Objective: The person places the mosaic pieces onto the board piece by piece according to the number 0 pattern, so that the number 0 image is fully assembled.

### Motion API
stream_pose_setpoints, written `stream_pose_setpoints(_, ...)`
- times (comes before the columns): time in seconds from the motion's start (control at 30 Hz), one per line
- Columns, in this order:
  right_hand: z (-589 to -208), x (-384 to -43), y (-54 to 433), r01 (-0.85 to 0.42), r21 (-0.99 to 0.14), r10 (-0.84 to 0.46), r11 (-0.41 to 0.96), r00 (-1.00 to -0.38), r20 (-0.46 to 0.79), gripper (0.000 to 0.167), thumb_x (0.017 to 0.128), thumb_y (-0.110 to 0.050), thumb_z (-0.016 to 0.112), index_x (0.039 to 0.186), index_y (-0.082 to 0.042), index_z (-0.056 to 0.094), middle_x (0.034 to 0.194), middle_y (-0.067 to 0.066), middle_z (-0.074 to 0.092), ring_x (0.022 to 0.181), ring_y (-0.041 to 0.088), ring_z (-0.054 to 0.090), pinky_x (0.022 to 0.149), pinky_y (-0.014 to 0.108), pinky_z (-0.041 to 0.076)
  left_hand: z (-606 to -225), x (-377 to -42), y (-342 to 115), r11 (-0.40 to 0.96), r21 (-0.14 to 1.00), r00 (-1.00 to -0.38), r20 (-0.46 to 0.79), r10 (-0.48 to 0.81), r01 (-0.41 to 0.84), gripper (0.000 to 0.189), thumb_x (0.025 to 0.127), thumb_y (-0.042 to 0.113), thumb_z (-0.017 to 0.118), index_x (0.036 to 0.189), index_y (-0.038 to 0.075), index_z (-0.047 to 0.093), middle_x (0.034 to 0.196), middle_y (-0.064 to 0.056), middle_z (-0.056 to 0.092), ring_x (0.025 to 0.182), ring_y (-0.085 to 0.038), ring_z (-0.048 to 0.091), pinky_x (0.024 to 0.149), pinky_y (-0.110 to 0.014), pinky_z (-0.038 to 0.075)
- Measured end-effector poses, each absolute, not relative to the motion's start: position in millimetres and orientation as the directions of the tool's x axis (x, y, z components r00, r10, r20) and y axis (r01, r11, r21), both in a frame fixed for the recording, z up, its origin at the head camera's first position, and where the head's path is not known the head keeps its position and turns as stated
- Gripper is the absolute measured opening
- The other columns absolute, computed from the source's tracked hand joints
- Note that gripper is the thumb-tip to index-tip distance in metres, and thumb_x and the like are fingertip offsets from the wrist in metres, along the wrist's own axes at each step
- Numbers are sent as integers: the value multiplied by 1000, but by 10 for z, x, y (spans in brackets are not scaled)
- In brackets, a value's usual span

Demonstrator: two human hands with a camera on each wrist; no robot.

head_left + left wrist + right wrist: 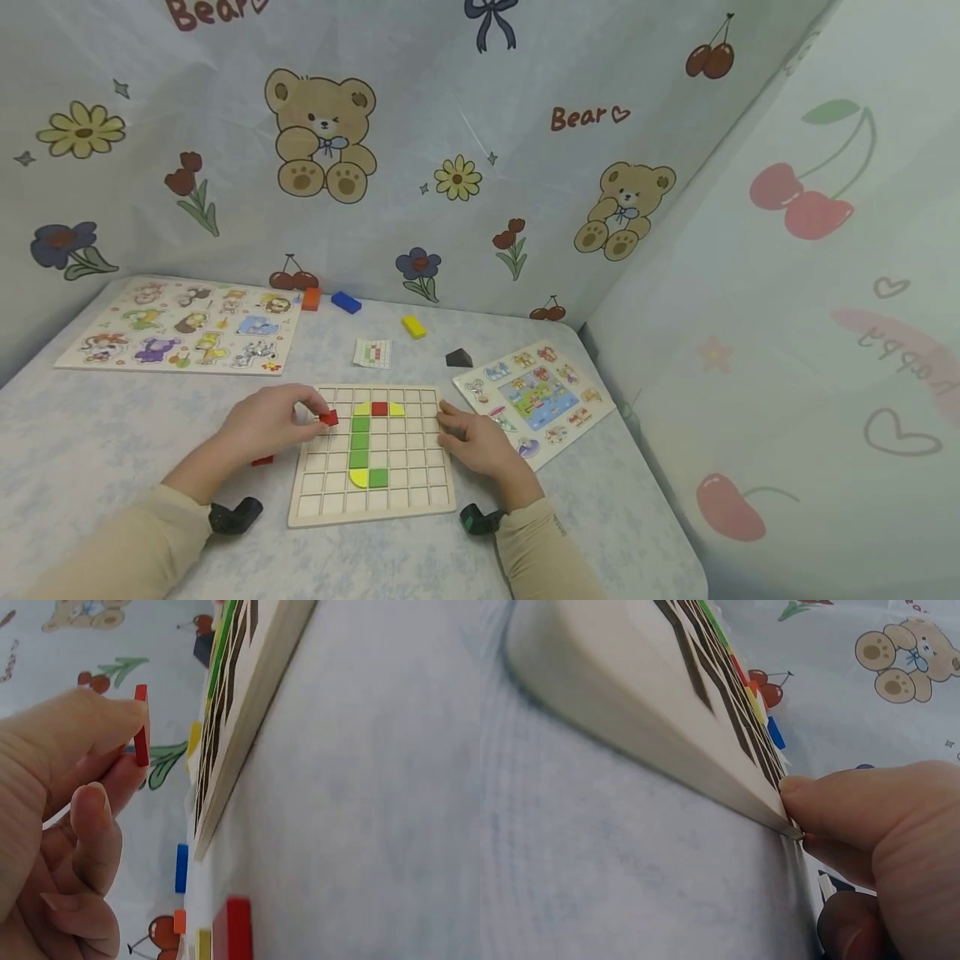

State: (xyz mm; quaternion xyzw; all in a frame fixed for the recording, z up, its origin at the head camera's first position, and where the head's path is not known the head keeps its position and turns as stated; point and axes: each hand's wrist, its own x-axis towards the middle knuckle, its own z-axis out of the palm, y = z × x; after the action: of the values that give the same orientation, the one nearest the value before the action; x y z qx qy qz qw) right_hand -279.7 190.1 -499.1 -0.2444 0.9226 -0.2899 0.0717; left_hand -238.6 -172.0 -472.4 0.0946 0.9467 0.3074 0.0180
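In the head view my left hand pinches a red square tile between thumb and finger, over the left side of a wooden grid board. The left wrist view shows this red tile edge-on. My right hand grips the board's right edge; in the right wrist view its thumb lies on the rim. On the board stand a column of green squares, another green square at the bottom, yellow rounded pieces at corners, and a red square in the top row.
A red block lies left of the board, partly hidden by my left wrist. Behind are a small pattern card and yellow, blue, orange and black pieces. Picture puzzles flank them, left and right.
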Motion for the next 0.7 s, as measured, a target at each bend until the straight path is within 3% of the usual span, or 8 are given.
stream_pose_setpoints(0.2,-4984,-2801,1911,-407,-568,-491,715,-871,6,45,104,-32,61,146,-17,59,160,-8,43,146,17,44,114,43,42,-4716,-2535,-1422,789,578,-970,24,241,210,14,87,36,81,97,31,73,104,9,72,77,-14,55,65,-33,42)
stream_pose_setpoints(0.37,-4969,-2797,1915,-408,-575,-495,709,-869,5,45,104,-30,62,146,-16,59,160,-7,43,146,18,44,114,43,42,-4713,-2671,-1187,788,565,-956,5,292,243,12,87,35,82,91,33,71,96,14,70,82,-13,57,70,-35,45)
stream_pose_setpoints(0.7,-4982,-2798,1908,-408,-581,-495,704,-869,10,45,103,-30,62,146,-16,59,159,-7,44,146,17,44,113,43,43,-4701,-2791,-807,800,533,-929,-65,364,276,13,87,34,82,81,34,71,78,15,64,70,-12,56,64,-34,41)
